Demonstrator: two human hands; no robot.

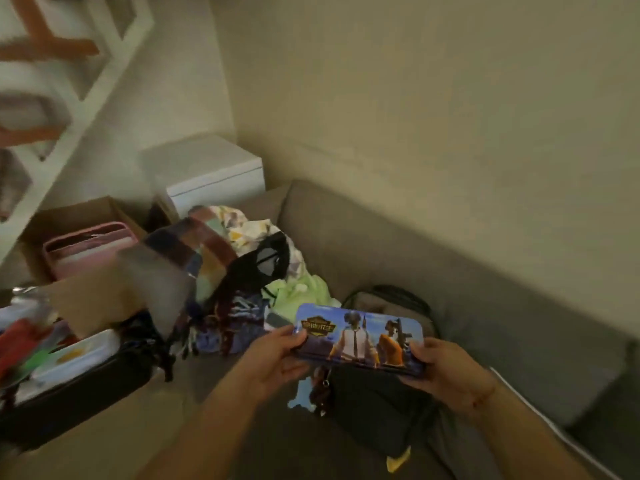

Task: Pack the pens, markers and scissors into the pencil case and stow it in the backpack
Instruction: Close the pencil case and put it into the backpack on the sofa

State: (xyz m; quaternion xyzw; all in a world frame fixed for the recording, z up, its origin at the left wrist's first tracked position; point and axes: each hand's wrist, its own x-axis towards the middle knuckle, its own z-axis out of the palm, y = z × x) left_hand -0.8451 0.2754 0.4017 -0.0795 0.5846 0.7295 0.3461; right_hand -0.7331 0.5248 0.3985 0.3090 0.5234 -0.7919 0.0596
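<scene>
a person's 2 bare hands held a long, flat pencil case (360, 337) level in the near middle of the view, above a dark backpack (374, 400) that lay on a grey sofa (381, 237). the case was closed, its lid printed with blue sky and cartoon game figures. the left hand (273, 355) gripped its left end, fingers (294, 336) curled over the far edge and clamped on the case. the right hand (446, 368) gripped the right end the same way, its fingers wrapped under and round the corner. a thin red thread circled the right wrist.

the backpack sat directly beneath the case, with a small dark charm hanging near its left side over a pale blue shape. whether its top was unzipped could not be told from this blurred view. a second grey bag (391, 303) lay just beyond the case on the sofa.

no pens, markers or scissors were in sight, so the packing appeared finished and the stowing step seemed to be in hand. the next move probably called for finding or opening the backpack's mouth, which might need 1 hand freed, then tilting the case and sliding it in end first.

to the far left lay a heap of clothes (249, 258), a cardboard box (86, 237) holding something pink, and a white shelf unit (69, 81).
</scene>
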